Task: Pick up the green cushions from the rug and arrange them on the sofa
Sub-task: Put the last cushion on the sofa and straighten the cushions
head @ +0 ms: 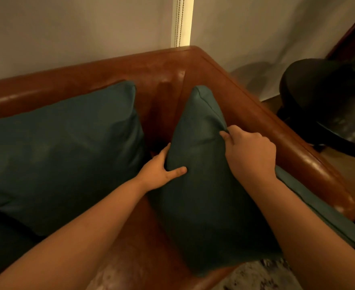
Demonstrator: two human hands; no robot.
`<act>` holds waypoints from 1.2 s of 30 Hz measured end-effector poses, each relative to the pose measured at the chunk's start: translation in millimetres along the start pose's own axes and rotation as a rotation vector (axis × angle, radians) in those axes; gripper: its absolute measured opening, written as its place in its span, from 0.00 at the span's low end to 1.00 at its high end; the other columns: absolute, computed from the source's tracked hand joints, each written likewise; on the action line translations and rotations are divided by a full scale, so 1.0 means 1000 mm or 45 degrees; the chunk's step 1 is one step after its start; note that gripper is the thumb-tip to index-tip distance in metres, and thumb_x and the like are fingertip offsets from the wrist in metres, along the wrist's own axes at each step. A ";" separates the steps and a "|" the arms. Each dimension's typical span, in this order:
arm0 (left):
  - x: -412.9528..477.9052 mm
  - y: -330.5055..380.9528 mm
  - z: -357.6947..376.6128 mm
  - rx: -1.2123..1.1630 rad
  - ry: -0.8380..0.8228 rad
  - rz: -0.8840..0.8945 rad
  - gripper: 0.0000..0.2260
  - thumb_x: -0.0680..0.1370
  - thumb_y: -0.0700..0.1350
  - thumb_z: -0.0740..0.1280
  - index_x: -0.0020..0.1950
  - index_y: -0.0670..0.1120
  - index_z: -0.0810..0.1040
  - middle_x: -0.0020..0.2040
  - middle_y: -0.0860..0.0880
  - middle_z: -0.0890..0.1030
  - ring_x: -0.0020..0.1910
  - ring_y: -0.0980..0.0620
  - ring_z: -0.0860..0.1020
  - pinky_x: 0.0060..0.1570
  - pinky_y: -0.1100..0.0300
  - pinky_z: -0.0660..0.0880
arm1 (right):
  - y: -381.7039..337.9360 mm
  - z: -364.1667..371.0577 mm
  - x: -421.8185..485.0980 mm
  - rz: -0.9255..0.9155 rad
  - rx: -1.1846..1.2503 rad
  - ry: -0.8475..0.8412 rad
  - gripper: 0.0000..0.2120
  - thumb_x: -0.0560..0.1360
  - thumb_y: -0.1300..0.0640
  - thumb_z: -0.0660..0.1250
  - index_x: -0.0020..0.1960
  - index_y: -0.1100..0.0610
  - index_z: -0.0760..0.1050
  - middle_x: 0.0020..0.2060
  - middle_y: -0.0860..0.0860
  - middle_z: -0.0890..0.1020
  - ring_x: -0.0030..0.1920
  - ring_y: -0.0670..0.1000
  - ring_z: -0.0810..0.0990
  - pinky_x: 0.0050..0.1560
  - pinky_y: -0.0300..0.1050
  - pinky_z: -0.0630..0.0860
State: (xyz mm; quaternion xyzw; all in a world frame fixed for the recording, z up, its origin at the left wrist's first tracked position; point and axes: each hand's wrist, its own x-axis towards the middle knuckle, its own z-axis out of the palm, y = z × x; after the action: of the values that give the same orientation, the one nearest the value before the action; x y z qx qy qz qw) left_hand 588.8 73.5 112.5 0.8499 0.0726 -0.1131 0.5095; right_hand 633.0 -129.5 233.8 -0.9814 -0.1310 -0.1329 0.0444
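**Second green cushion being set against the sofa arm**

The right-hand cushion (pixel 203 185) is gripped by both hands. The left hand (pixel 159 172) is clamped on its left edge, thumb laid across the front face and fingers tucked behind. The right hand (pixel 249 151) is closed in a pinch on the upper right edge, where the cover is gathered into a small fold.

The cover dents under the thumb and puckers at the pinch, so the cushion is judged soft, light and easily deformed, with a smooth, slightly sheened cover that might slip under a loose hold. A firmer hold is likely to be had at the seamed edges or corners, as is being done, rather than on the flat face.

The cushion is stood on the seat, leaning toward the sofa arm (pixel 277 130) at 3 o'clock. Its long axis is seen to run from about 6 o'clock up to 12 o'clock, with the top corner pointed at the sofa's back corner and the lower edge overhanging the seat front near the rug (pixel 266 275).

At 9 o'clock from the hands, a second green cushion (pixel 63 147) is propped against the brown leather sofa (pixel 109 74) backrest. A dark round chair (pixel 327 101) is seen at 2 o'clock, beyond the arm.
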 end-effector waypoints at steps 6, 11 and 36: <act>0.006 0.002 0.034 0.028 0.130 -0.171 0.44 0.70 0.68 0.63 0.78 0.53 0.46 0.74 0.45 0.62 0.72 0.46 0.62 0.72 0.56 0.58 | 0.008 0.016 0.009 0.038 0.111 0.044 0.18 0.81 0.45 0.54 0.53 0.54 0.77 0.35 0.53 0.79 0.35 0.53 0.76 0.33 0.45 0.68; -0.006 0.010 0.097 -0.380 0.872 -0.560 0.32 0.76 0.64 0.57 0.77 0.53 0.55 0.76 0.45 0.60 0.75 0.45 0.57 0.73 0.50 0.50 | 0.013 0.033 0.004 0.022 0.180 -0.058 0.33 0.77 0.32 0.45 0.77 0.46 0.51 0.74 0.57 0.63 0.73 0.58 0.63 0.71 0.62 0.56; -0.084 -0.001 -0.016 -0.050 1.053 0.018 0.18 0.77 0.50 0.66 0.64 0.42 0.74 0.60 0.43 0.76 0.61 0.47 0.74 0.64 0.54 0.68 | -0.050 0.019 -0.022 -0.555 0.222 -0.035 0.28 0.74 0.42 0.65 0.69 0.56 0.69 0.70 0.60 0.69 0.69 0.60 0.68 0.68 0.57 0.64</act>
State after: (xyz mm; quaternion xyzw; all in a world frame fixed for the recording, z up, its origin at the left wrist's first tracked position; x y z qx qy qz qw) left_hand 509.5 87.8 141.2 0.8144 0.2673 0.2428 0.4543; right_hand 603.4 -84.4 211.7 -0.9241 -0.3514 -0.1141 0.0976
